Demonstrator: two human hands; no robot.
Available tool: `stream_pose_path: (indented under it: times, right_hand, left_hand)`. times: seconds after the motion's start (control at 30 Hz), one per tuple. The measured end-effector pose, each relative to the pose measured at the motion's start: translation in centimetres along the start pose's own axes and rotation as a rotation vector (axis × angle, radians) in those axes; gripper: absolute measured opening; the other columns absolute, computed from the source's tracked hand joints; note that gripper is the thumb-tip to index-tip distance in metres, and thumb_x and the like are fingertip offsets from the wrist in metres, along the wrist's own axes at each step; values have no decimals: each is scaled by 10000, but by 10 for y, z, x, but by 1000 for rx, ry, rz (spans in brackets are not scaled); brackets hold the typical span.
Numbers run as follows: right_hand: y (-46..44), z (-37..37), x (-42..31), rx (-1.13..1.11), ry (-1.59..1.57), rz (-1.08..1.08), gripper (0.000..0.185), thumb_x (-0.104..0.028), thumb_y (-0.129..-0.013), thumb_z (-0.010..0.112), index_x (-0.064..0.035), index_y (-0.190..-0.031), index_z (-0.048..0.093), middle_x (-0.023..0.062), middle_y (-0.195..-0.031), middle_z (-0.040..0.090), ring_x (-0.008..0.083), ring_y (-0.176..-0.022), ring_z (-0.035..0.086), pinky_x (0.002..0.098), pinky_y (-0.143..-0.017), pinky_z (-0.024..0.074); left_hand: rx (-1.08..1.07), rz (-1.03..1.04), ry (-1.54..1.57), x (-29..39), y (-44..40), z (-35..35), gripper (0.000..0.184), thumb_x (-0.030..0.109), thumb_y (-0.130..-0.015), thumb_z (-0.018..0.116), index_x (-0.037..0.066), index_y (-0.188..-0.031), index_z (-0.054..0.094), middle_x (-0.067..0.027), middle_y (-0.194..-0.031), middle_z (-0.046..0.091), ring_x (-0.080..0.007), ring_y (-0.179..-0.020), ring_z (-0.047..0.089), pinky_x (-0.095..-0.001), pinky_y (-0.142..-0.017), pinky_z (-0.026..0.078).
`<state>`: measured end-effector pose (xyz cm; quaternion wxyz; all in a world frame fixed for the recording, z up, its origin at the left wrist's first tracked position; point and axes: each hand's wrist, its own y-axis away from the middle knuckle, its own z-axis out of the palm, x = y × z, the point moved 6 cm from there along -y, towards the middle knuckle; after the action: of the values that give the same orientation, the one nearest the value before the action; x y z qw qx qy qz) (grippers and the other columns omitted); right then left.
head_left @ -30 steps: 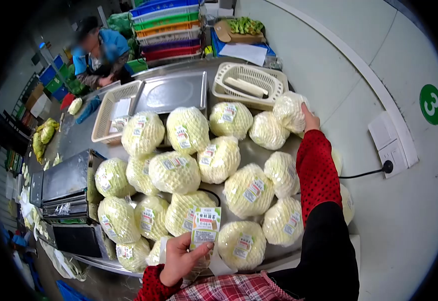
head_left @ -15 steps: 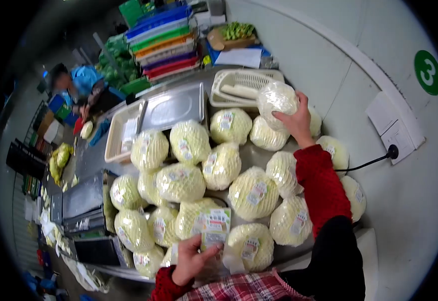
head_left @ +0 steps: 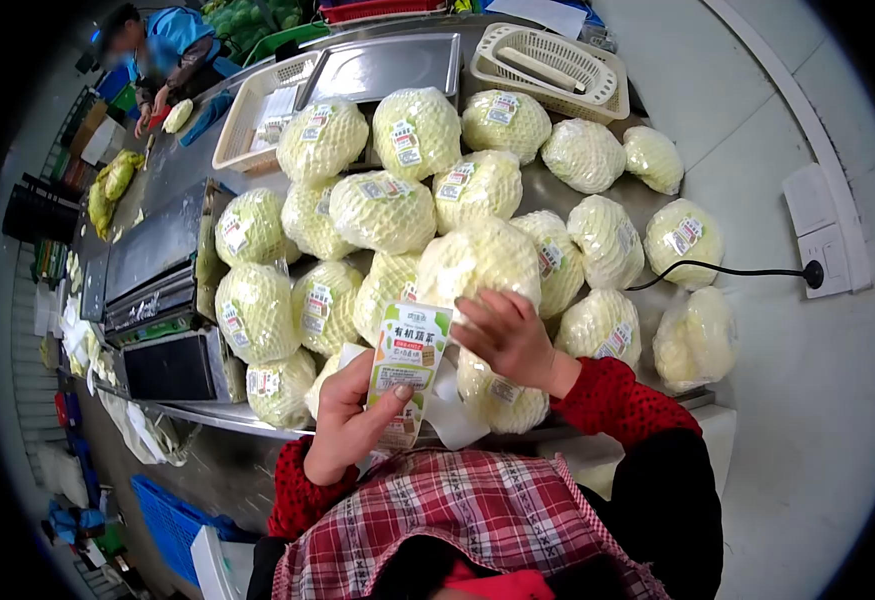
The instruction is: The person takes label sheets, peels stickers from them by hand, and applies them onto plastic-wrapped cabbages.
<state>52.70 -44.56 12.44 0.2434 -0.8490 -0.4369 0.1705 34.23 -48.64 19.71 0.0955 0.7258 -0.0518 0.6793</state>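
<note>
My left hand (head_left: 357, 411) pinches a strip of printed labels (head_left: 412, 352) near my body, thumb on top of it. White backing paper (head_left: 454, 410) curls beside the strip. Just right of the labels, my right hand (head_left: 505, 335) rests against the near side of a wrapped cabbage (head_left: 479, 262), fingers bent over its lower part. No label shows on this cabbage. Several other net-and-film wrapped cabbages surround it, many with labels, such as one (head_left: 382, 212) behind the strip and one (head_left: 417, 133) farther back.
Behind the cabbages are a metal tray (head_left: 385, 68) and two cream baskets (head_left: 227, 143) (head_left: 612, 98). Scales (head_left: 162, 262) stand at the left. A black cable (head_left: 717, 268) runs to the wall outlet at right. A person in blue (head_left: 179, 35) is at the far left.
My right hand has brought a cabbage from the back right to the front middle, near the labels. The view has tilted down, while my left hand still holds the strip.
</note>
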Motion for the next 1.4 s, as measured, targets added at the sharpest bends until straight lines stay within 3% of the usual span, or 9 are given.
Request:
stream_pose_path:
  times: [0.17, 0.23, 0.43, 0.63, 0.77, 0.93, 1.23, 1.3, 1.4]
  right_hand:
    - [-8, -30, 20, -58, -527, 189, 478, -51, -733, 705, -42, -1194, 579, 104, -1279, 515, 244, -1107, 558, 408, -874, 485]
    - [-4, -47, 36, 88, -1258, 895, 410, -14, -778, 697, -22, -1175, 595, 93, -1168, 565, 182, -974, 606, 333, -794, 516]
    - [-20, -45, -20, -93, -1400, 795, 388, -9, -806, 704, -47, -1180, 609, 30, -916, 619, 91, -801, 596, 242, -706, 489]
    - [-30, -61, -32, -7, -1010, 503, 372, 2, -765, 728, -63, -1121, 647, 63, -864, 613, 153, -725, 618, 260, -637, 495]
    - [-32, -66, -37, -7, -934, 492, 343, 10, -744, 735, -53, -1075, 667, 76, -864, 610, 176, -719, 624, 270, -603, 491]
    - [-36, -73, -34, 39, -740, 356, 169, 33, -736, 724, -12, -889, 669, 79, -772, 606, 149, -655, 611, 286, -555, 482]
    - [-47, -18, 49, -285, -526, 529, 326, -240, -751, 771, -63, -990, 639, 69, -877, 632, 143, -662, 599, 265, -573, 468]
    - [-55, -43, 43, -15, -33, 358, 422, -257, -727, 786, -64, -1070, 633, 85, -957, 620, 178, -694, 609, 272, -571, 471]
    - [-48, -44, 47, -58, -447, 508, 442, -181, -735, 790, -48, -1123, 626, 71, -1014, 617, 162, -750, 619, 276, -595, 483]
  left_hand:
    - [2, -72, 24, -31, 4, -1, 232, 69, -879, 653, -12, -1096, 644, -54, -868, 641, -113, -790, 600, -259, -688, 463]
    - [-96, 37, -49, -36, 6, 9, 197, 76, -874, 665, -4, -1053, 649, -58, -814, 621, -106, -768, 588, -250, -665, 451]
    - [-39, 225, -329, -20, 2, 18, 284, 74, -730, 749, 0, -994, 676, -223, -1234, 537, -340, -1084, 562, -368, -893, 459]
    - [123, 633, -659, 21, 3, 15, 308, 147, -589, 801, 24, -826, 648, -269, -1429, 381, -439, -1314, 371, -516, -1064, 302]
    - [-6, 636, -501, 13, 5, 20, 220, 46, -621, 777, 18, -745, 598, -200, -1120, 607, -345, -994, 625, -406, -803, 508]
    - [55, 248, -399, -23, 16, 20, 255, 114, -750, 801, 4, -722, 572, -87, -601, 551, -186, -493, 519, -296, -460, 397]
    - [89, -21, -90, -29, 35, 9, 219, 111, -864, 710, -18, -755, 572, -69, -633, 555, -64, -580, 513, -292, -493, 384]
    - [61, -25, -148, -32, 34, -1, 178, 82, -854, 704, -24, -787, 578, -81, -660, 529, -117, -586, 514, -311, -512, 371]
    - [25, 134, -318, -16, 18, 0, 160, 63, -803, 720, -24, -828, 588, -121, -748, 493, -267, -652, 514, -345, -551, 382]
